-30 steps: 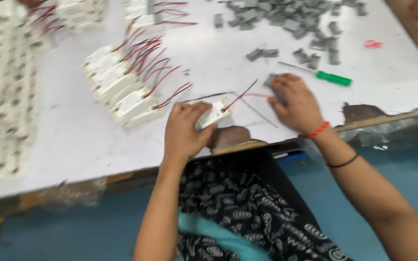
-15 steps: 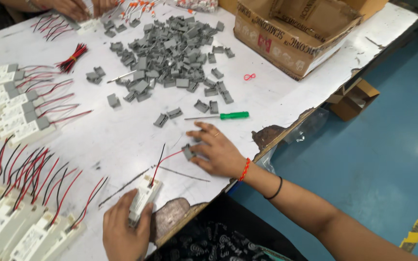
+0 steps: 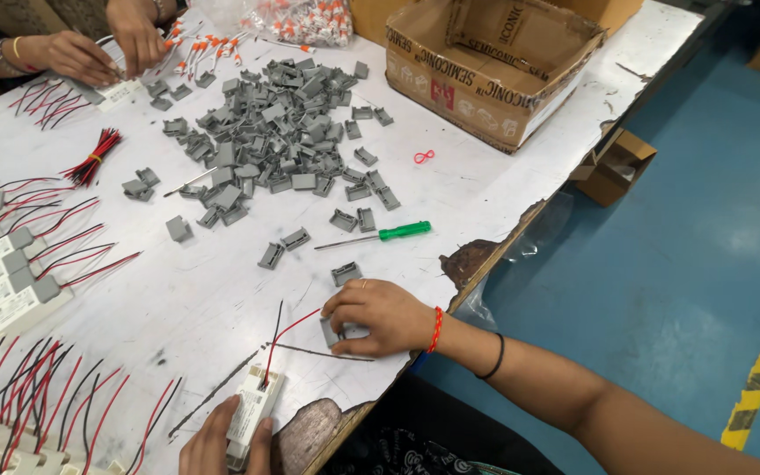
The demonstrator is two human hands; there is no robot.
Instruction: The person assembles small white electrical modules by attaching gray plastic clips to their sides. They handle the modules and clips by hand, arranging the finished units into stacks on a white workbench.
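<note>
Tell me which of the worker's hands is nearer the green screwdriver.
Right. The right hand rests on a grey cap just below the green screwdriver. The left hand holds a white module at the table's near edge, farther away.

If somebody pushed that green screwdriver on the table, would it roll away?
Probably a little. The green screwdriver has a round-looking handle and a thin straight shaft, and it lies flat on the white table with bare space beside it, so a sideways push could roll it. It looks stiff, not bendy. It is small, so likely light to pick up.
</note>
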